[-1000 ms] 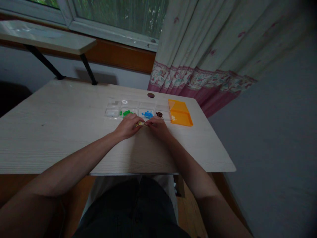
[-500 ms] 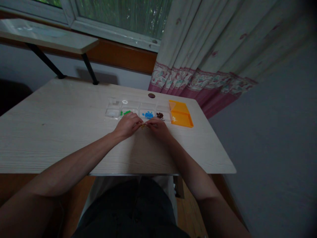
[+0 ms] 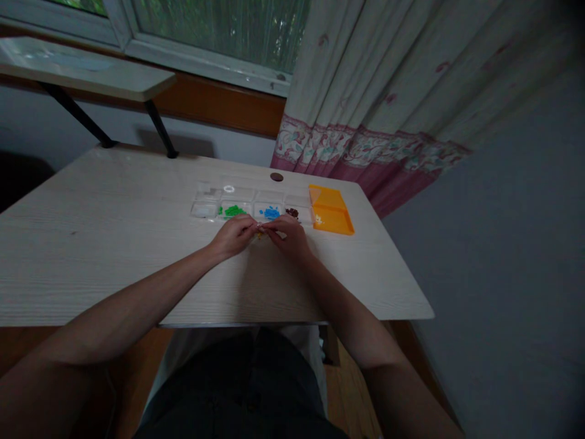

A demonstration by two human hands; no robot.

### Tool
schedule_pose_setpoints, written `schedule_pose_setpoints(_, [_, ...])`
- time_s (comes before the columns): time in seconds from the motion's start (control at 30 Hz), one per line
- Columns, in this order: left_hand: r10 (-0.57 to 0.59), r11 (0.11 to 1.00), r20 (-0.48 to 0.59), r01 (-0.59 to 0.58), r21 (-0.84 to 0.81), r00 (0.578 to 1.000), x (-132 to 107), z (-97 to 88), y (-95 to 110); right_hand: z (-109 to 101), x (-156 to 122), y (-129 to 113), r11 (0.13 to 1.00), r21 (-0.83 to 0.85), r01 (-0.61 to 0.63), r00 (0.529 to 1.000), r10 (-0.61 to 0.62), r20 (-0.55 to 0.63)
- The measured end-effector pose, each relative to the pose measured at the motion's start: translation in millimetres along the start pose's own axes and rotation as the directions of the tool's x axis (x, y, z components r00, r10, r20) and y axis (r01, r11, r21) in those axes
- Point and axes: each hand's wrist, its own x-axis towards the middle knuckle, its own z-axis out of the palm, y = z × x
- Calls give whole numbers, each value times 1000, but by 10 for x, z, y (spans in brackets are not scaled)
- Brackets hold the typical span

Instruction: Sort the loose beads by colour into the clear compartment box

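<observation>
My left hand (image 3: 234, 235) and my right hand (image 3: 287, 235) meet fingertip to fingertip just in front of a row of clear plastic boxes. Both are closed in a pinch; whatever lies between the fingertips is too small to make out. A few small yellow pieces (image 3: 259, 235) show just below the fingertips. Behind my left hand, small green pieces (image 3: 234, 211) fill one clear box. Blue pieces (image 3: 271, 213) lie in the box beside it, and dark brown pieces (image 3: 292, 212) sit behind my right hand. The leftmost clear box (image 3: 205, 210) holds something pale, hard to identify.
An orange case (image 3: 338, 222) lies open at the right with small white pieces (image 3: 319, 219) inside. A dark round disc (image 3: 276, 177) sits near the table's back edge. A raised shelf (image 3: 114, 79) stands at the back left; a curtain (image 3: 365, 140) hangs behind the table (image 3: 137, 256).
My left hand has dropped slightly, uncovering more of the green pieces. The fingertips stay together. The whole view has shifted a little.
</observation>
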Motion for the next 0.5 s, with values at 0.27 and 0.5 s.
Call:
schedule_pose_setpoints(0.27, [12,999,-38,-10,52,999,-17,-50,-3,-319,28,128,932,-297,-207,978,185,-100])
schedule_pose_setpoints(0.5, [35,990,-28,-31,139,999,-18,-93,-36,-862,-92,605,607,-453,-653,756,492,-431])
